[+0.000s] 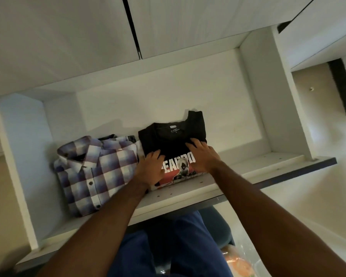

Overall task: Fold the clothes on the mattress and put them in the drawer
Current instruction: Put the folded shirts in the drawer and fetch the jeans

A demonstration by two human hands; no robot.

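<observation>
Both hands are pressing a folded black T-shirt [174, 136] down inside the open white drawer [218, 100].

The left hand [151, 169] and right hand [203, 156] are lying flat on its printed front, fingers straight and slightly spread. The shirt is sitting just beside a folded checked shirt [96, 170], near the drawer's front edge.

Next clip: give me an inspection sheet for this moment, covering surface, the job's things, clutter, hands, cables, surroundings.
Surface: white drawer floor, bare to the right of the clothes.
Job's things: folded black T-shirt beside folded plaid shirt, both in the drawer.
Clutter: nothing seen in the drawer.
Hands: left hand and right hand rest on the black T-shirt, fingers fairly straight.
Cables: nothing seen.
Surroundings: white cabinet doors above; orange item in clear plastic below, unclear.
</observation>
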